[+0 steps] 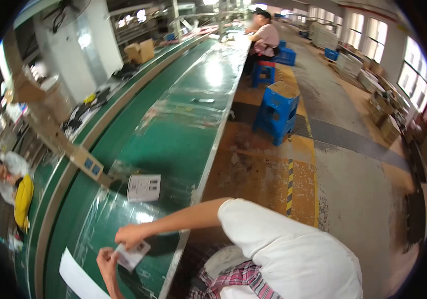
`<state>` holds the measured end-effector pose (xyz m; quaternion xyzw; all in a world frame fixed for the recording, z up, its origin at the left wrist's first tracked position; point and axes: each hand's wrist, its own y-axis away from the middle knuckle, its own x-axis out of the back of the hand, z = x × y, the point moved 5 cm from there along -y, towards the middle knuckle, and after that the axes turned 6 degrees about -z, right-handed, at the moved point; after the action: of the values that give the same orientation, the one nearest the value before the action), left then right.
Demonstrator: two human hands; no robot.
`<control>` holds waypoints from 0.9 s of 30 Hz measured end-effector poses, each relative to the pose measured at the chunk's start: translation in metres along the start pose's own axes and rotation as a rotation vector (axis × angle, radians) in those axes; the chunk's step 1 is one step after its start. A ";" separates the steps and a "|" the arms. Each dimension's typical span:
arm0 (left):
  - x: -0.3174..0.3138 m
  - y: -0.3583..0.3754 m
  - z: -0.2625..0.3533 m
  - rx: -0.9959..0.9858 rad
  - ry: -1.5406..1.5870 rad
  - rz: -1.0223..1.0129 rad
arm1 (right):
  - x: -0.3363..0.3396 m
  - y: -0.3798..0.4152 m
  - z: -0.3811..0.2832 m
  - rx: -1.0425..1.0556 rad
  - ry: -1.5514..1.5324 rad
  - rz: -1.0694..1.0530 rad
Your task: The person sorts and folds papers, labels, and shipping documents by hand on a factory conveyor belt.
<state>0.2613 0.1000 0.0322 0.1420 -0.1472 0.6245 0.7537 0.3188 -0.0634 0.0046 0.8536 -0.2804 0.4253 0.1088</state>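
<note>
A small white printed leaflet lies at the near part of the green bench, between my two hands. My left hand pinches its left edge, fingers bent. From above, my right hand is closed at the leaflet's upper edge, the fingertips partly hidden behind the knuckles. Farther up the bench, beyond my right hand, sits a stack of printed white leaflets. A plain white sheet is to the left of my left hand, its lower end cut off by the view.
The green bench has a clear plastic cover and a metal edge. A beige post with sockets rises at its left. Blue stools stand in the aisle. One person sits farther along the bench; another is across at left.
</note>
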 end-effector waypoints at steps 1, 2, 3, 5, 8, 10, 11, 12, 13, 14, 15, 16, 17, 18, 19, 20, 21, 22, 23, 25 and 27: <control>-0.005 0.005 0.014 -0.007 0.042 0.014 | 0.002 0.006 0.004 0.062 -0.084 0.051; -0.009 0.009 0.021 -0.007 0.082 0.041 | 0.009 0.016 0.003 0.107 -0.147 0.079; -0.011 0.008 0.022 0.046 0.078 0.030 | 0.008 0.019 0.010 0.090 -0.135 0.063; -0.022 0.005 0.027 0.105 0.143 -0.007 | 0.029 0.052 0.003 0.067 -0.371 0.078; -0.035 0.004 0.034 0.090 0.281 0.067 | 0.060 0.086 0.025 -0.017 -0.285 0.136; -0.031 0.007 0.038 0.102 0.264 0.048 | 0.091 0.107 0.058 -0.065 -0.288 0.354; -0.027 0.011 0.036 0.102 0.254 0.054 | 0.108 0.114 0.084 -0.136 -0.215 0.361; -0.023 0.016 0.034 0.103 0.244 0.056 | 0.135 0.130 0.074 -0.222 -0.250 0.512; -0.019 0.019 0.031 0.104 0.231 0.053 | 0.148 0.132 0.092 -0.224 -0.304 0.602; -0.016 0.023 0.029 0.108 0.233 0.077 | 0.159 0.136 0.104 -0.280 -0.276 0.664; -0.013 0.027 0.026 0.111 0.236 0.097 | 0.162 0.137 0.116 -0.311 -0.247 0.654; -0.011 0.031 0.024 0.112 0.238 0.117 | 0.164 0.139 0.127 -0.342 -0.217 0.646; -0.009 0.034 0.024 0.119 0.237 0.128 | 0.162 0.140 0.137 -0.373 -0.186 0.637; -0.007 0.039 0.024 0.126 0.236 0.141 | 0.157 0.140 0.147 -0.431 -0.165 0.614; -0.004 0.045 0.024 0.134 0.235 0.156 | 0.150 0.140 0.153 -0.451 -0.109 0.631; 0.000 0.051 0.022 0.139 0.218 0.167 | 0.144 0.140 0.150 -0.471 -0.053 0.646; 0.005 0.057 0.020 0.144 0.202 0.178 | 0.136 0.141 0.147 -0.491 0.003 0.662; 0.009 0.063 0.018 0.148 0.187 0.189 | 0.130 0.144 0.143 -0.520 0.071 0.707; 0.014 0.070 0.018 0.138 0.181 0.220 | 0.129 0.144 0.137 -0.532 0.155 0.701; 0.028 0.087 0.016 0.122 0.166 0.282 | 0.126 0.142 0.128 -0.555 0.319 0.687; 0.042 0.106 0.013 0.098 0.106 0.331 | 0.127 0.144 0.132 -0.599 0.381 0.702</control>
<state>0.1637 0.1514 0.0642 0.1192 -0.0978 0.7531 0.6395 0.3851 -0.2858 0.0158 0.5462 -0.6358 0.4853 0.2488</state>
